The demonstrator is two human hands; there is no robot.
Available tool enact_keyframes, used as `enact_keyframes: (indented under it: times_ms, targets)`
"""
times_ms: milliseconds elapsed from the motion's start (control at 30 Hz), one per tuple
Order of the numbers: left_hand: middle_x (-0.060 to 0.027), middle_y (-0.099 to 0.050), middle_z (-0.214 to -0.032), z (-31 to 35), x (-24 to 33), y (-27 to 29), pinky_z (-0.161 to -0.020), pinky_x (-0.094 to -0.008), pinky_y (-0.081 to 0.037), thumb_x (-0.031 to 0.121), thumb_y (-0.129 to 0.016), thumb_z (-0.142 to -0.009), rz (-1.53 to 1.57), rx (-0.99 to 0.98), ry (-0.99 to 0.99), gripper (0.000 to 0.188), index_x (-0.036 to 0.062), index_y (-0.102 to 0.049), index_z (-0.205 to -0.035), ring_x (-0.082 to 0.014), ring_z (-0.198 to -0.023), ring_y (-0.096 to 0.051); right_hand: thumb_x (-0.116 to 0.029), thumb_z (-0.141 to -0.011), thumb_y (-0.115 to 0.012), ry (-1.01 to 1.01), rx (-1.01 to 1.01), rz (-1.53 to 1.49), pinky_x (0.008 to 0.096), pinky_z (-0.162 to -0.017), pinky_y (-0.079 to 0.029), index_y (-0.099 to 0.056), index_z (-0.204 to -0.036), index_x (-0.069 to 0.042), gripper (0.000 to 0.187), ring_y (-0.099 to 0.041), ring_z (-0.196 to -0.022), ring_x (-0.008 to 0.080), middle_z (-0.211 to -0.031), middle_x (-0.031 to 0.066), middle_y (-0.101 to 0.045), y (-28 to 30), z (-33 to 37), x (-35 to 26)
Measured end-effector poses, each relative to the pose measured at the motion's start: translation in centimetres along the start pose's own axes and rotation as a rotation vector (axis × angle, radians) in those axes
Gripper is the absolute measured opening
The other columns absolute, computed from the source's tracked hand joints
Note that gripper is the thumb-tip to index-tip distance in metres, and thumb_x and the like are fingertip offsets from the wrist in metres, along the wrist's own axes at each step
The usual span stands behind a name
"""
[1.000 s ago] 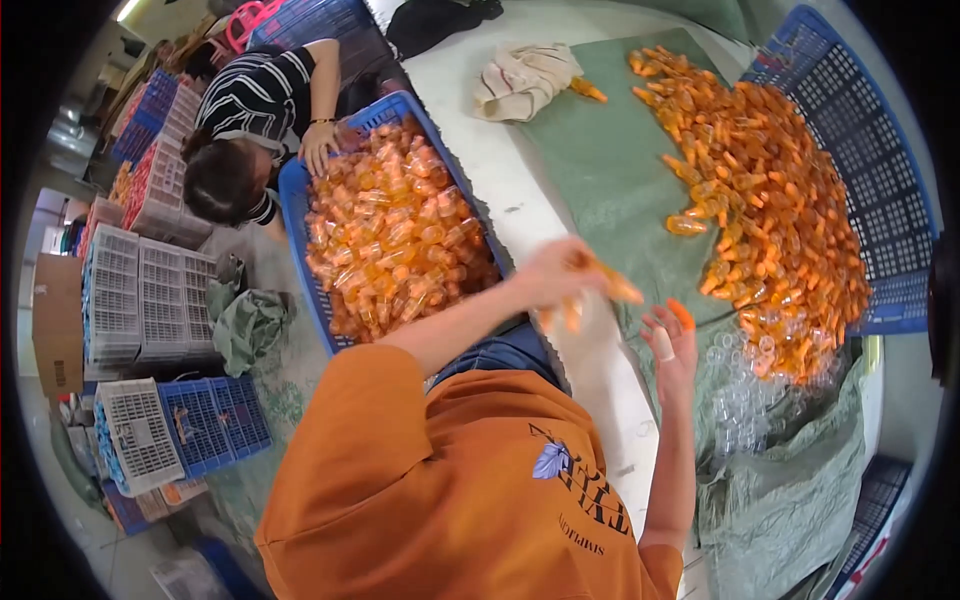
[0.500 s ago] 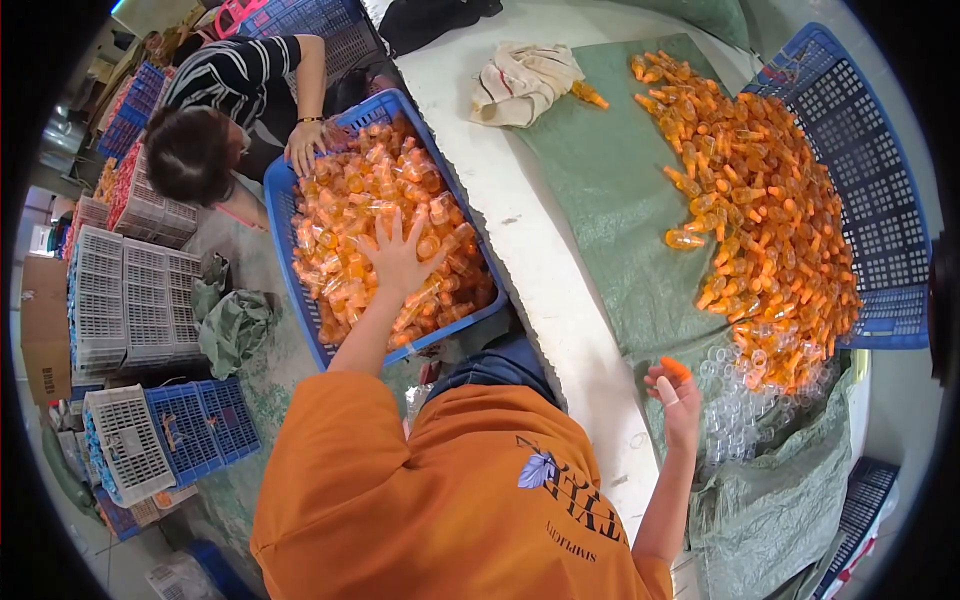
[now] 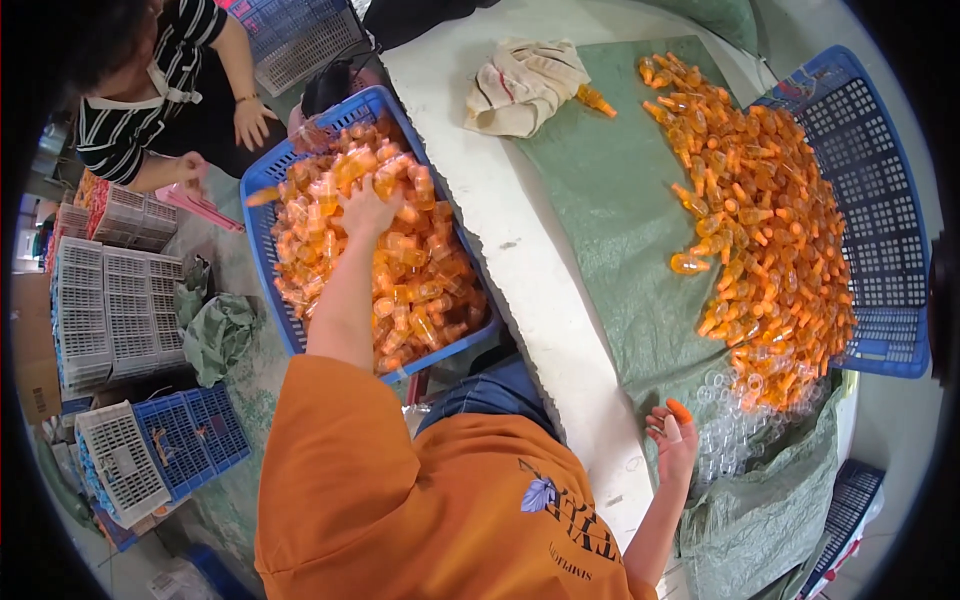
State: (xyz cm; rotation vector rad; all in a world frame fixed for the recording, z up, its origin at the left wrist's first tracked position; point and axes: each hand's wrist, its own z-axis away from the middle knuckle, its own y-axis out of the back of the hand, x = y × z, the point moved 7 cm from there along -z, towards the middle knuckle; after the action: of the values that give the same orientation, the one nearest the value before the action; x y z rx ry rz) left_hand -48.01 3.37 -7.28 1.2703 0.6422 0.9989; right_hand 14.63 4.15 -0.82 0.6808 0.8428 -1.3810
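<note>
My left hand (image 3: 370,212) reaches into a blue basket (image 3: 262,262) heaped with small clear bottles with orange contents (image 3: 425,300). Its fingers look spread against the heap, partly blurred and hidden among tumbling bottles; no firm grip shows. Over the near edge of the green sheet (image 3: 590,215), my right hand (image 3: 676,452) is raised with loosely bent fingers apart. An orange piece (image 3: 680,411) covers or sits at one fingertip; I cannot tell which. A pale wrap (image 3: 673,430) is on another finger. Clear plastic rings (image 3: 725,440) lie beside this hand.
More orange bottles (image 3: 760,230) spill from a tipped blue basket (image 3: 880,190) onto the sheet-covered white table (image 3: 545,270). A cloth (image 3: 525,85) lies at its far side. A co-worker (image 3: 150,90) holds pink strips (image 3: 205,207) beyond my basket. Stacked crates (image 3: 135,300) stand left.
My left hand has moved farther into the basket and the bottles have shifted, some heaping toward the far left rim. The co-worker's hand has left the basket. My right hand has dropped slightly nearer.
</note>
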Motion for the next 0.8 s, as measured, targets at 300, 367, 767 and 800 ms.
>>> enact_keyframes:
  times_ms: [300,367,767,800]
  targets:
    - [-0.0066,-0.032,-0.138,-10.0,-5.5,-0.7,-0.097,-0.0606,-0.021,0.055,-0.052,-0.076,0.245,0.207,0.132,0.075,0.0173,-0.027,-0.135,-0.0341,-0.126,-0.027,-0.012,-0.086,-0.052,-0.093,0.129,-0.041,0.0287,-0.069,-0.047,-0.046,-0.116,-0.004,0.031,-0.057,-0.083,0.0183,-0.098,0.0111,-0.057,1.7,0.5,0.2]
    - [-0.0068,-0.035,-0.136,-9.5,-6.3,0.3,-0.098,-0.0577,-0.022,0.049,-0.057,-0.075,0.292,0.399,0.090,0.074,0.0150,-0.028,-0.134,-0.0320,-0.125,-0.030,-0.013,-0.086,-0.052,-0.110,0.136,-0.039,0.0287,-0.069,-0.047,-0.046,-0.116,-0.004,0.032,-0.057,-0.083,0.0183,-0.098,0.0111,-0.057,2.3,0.4,0.2]
    - [-0.0149,-0.035,-0.134,4.0,2.9,-3.8,-0.097,-0.0546,-0.026,0.037,-0.054,-0.081,0.106,0.281,-0.553,0.046,0.0155,-0.048,-0.121,-0.0354,-0.122,-0.031,-0.017,-0.088,-0.050,-0.047,-0.001,0.045,0.0284,-0.069,-0.047,-0.045,-0.120,-0.006,0.034,-0.057,-0.084,0.0182,-0.100,0.0094,-0.057,-1.0,-3.7,-4.2]
    - [-0.0150,-0.033,-0.135,1.9,1.6,-4.7,-0.098,-0.0543,-0.026,0.037,-0.052,-0.082,0.174,0.304,-0.564,0.043,0.0168,-0.049,-0.120,-0.0360,-0.124,-0.029,-0.017,-0.088,-0.050,-0.043,0.012,0.029,0.0285,-0.069,-0.047,-0.045,-0.120,-0.006,0.034,-0.057,-0.085,0.0181,-0.100,0.0093,-0.057,-0.5,-3.6,-4.1]
